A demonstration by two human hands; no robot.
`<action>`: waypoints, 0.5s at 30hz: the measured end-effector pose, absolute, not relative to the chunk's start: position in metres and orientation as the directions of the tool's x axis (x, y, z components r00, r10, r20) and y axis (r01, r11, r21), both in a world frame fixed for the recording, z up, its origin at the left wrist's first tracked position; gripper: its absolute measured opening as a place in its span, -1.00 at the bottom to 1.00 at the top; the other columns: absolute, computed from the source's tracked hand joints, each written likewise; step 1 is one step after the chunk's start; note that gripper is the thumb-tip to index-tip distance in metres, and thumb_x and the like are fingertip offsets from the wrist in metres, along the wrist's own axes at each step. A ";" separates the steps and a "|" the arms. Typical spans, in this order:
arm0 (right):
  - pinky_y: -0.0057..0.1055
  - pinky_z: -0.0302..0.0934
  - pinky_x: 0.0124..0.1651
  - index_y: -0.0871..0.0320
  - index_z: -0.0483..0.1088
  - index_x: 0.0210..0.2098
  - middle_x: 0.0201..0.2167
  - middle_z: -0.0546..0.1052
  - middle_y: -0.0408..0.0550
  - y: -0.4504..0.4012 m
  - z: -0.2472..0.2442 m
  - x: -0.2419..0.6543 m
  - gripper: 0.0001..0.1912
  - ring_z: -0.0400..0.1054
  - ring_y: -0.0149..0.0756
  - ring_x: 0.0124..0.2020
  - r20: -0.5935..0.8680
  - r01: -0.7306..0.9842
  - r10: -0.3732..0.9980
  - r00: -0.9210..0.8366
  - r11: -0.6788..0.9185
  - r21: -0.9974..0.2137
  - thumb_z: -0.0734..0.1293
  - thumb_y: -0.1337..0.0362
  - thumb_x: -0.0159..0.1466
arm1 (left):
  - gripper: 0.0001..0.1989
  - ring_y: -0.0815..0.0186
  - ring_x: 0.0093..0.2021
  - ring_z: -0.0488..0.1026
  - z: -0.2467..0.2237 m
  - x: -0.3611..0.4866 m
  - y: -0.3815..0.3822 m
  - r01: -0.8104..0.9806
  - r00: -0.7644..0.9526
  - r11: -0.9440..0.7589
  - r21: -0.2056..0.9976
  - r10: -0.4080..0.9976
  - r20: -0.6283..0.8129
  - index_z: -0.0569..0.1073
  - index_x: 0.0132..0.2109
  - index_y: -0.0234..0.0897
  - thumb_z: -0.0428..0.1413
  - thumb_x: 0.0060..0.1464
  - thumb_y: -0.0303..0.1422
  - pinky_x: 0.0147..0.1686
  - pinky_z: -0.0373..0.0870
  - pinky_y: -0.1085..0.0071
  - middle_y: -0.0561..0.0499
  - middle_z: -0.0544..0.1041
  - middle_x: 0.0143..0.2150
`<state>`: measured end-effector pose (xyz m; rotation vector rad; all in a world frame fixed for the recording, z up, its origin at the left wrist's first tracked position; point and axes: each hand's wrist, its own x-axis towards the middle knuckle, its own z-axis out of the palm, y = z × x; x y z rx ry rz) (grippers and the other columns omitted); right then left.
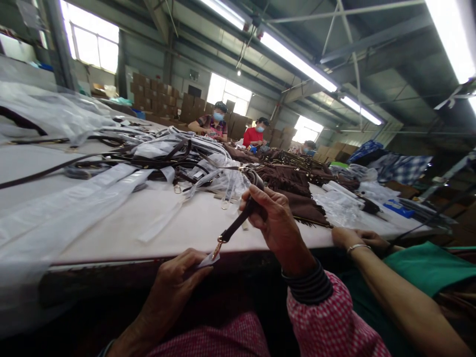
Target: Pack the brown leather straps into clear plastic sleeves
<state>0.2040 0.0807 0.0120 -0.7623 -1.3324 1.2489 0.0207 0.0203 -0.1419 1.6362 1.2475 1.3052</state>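
A dark brown strap (238, 223) slants down over the table edge, and my right hand (277, 220) is closed around its upper part. At its lower end hangs a gold-coloured metal clasp (216, 249). My left hand (180, 275) pinches a small whitish slip (208, 261), which lies against the clasp's tip. Whether the slip is paper or plastic I cannot tell. Just behind my right hand are more dark straps and clear plastic wrapping (223, 173) in a tangled heap.
The white tabletop (156, 208) carries long plastic sleeves (85, 198) at left. Brown fringed pieces (286, 181) are piled beyond my right hand. A co-worker's forearm with a bracelet (359, 248) rests at the right edge. Other people sit across the table; cardboard boxes (152, 96) stand behind.
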 end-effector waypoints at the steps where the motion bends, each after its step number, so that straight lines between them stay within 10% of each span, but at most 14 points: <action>1: -0.55 -0.27 -0.70 0.23 0.56 -0.41 -0.55 0.56 -0.08 0.080 0.011 0.203 -0.64 0.04 -0.61 -0.73 0.277 -0.218 0.943 -0.185 0.236 -0.947 0.54 0.01 0.16 | -0.83 0.09 -0.16 0.58 -0.141 0.021 0.020 0.261 0.021 -0.304 0.916 0.951 0.310 0.69 -0.22 -0.13 0.28 0.16 -0.17 -0.12 0.39 0.39 -0.02 0.70 -0.19; 15: -0.56 -0.26 -0.69 0.27 0.56 -0.38 -0.53 0.58 -0.06 0.075 0.002 0.214 -0.61 0.03 -0.64 -0.74 0.226 -0.313 0.939 -0.258 0.140 -0.939 0.53 0.01 0.20 | -0.64 0.31 -0.34 0.34 -0.103 0.021 0.029 -0.142 0.290 0.068 0.988 0.957 -0.025 0.62 -0.31 -0.31 0.37 0.00 -0.07 -0.30 0.27 0.45 0.04 0.50 -0.38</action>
